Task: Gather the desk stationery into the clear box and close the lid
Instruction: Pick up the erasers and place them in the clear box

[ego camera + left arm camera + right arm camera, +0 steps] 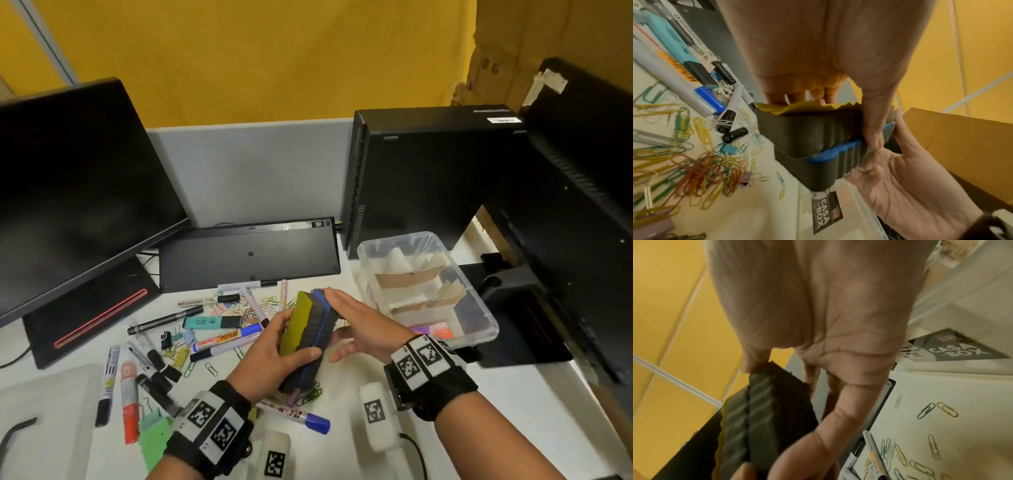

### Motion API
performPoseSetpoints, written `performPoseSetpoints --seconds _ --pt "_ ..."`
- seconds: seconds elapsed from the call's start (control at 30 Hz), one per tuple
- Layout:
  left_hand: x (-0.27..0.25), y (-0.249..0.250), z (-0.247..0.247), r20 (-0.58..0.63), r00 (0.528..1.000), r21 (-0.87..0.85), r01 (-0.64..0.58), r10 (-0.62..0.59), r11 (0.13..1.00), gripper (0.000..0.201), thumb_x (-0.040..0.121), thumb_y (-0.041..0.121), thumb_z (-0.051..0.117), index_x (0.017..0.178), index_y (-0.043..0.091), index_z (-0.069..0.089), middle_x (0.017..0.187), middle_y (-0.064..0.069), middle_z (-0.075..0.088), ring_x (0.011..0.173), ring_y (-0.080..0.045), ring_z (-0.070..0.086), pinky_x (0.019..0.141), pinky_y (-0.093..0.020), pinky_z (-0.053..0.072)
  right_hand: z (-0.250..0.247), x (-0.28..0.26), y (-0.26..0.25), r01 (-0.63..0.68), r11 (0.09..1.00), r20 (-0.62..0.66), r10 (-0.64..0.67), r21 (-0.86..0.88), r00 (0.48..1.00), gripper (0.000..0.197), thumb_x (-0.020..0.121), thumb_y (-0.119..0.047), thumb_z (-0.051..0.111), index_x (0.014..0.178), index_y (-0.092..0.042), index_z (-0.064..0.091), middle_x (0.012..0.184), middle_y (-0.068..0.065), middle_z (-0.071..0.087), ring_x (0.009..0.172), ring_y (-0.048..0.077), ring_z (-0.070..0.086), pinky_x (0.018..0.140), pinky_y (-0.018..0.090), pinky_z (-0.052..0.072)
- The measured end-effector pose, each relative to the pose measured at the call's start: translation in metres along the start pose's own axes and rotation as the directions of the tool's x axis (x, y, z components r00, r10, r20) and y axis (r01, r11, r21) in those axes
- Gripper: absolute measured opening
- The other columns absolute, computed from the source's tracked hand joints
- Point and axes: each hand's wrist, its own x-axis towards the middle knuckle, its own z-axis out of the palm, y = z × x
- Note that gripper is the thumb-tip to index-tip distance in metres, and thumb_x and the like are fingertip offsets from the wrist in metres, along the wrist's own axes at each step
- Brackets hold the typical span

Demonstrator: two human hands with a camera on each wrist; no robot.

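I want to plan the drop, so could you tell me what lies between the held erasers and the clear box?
Only the right hand, cupped beside the stacked whiteboard erasers that the left hand grips; the clear box sits just beyond it. The head view shows this.

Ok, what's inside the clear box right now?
The clear box holds cardboard dividers, white paper pieces and small pink and purple items at its near end. The right hand covers part of that near corner.

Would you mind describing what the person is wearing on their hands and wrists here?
Both hands are bare, without gloves or sleeves. The left hand and right hand each have a black wrist strap carrying white panels printed with black square marker patterns. A white block bearing another such marker sits below the right wrist, with a black cable trailing from it.
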Motion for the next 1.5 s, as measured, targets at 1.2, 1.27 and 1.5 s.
performPoseSetpoints --seconds 1.2,1.27,1.5 --pt "-0.017 -0.041 -0.028 -0.157 0.988 -0.169 -0.022 -0.005 0.985 0.087 0.045 0.066 0.079 0.119 0.028 0.054 0.112 0.009 0.069 0.098 -0.011 0.068 0.073 -0.017 0.054 -0.121 -0.046 0.02 -0.59 0.647 -0.802 -0.056 -0.482 0.594 0.027 0.088 -0.012 0.052 0.112 -0.005 0.043 0.104 0.017 0.058 0.094 0.033 0.057 0.08 0.038 0.046" --pt "-0.018 -0.041 -0.028 -0.153 0.988 -0.164 -0.026 0.0 0.986 0.087 0.045 0.065 0.079 0.119 0.028 0.054 0.111 0.009 0.069 0.097 -0.009 0.068 0.072 -0.015 0.054 -0.119 -0.039 0.023 -0.649 0.595 -0.825 -0.044 -0.474 0.563 0.032 0.088 -0.011 0.049 0.118 -0.005 0.039 0.108 0.018 0.058 0.101 0.035 0.057 0.081 0.038 0.044" --pt "-0.022 -0.045 -0.027 -0.196 0.981 -0.114 -0.014 -0.009 0.993 0.038 0.081 0.022 0.065 0.116 0.034 0.054 0.107 0.005 0.069 0.094 -0.006 0.067 0.069 -0.014 0.053 -0.119 -0.028 0.024 -0.741 0.473 -0.842 -0.002 -0.477 0.54 0.037 0.092 -0.013 0.048 0.126 -0.003 0.04 0.118 0.017 0.059 0.11 0.033 0.057 0.089 0.04 0.046"
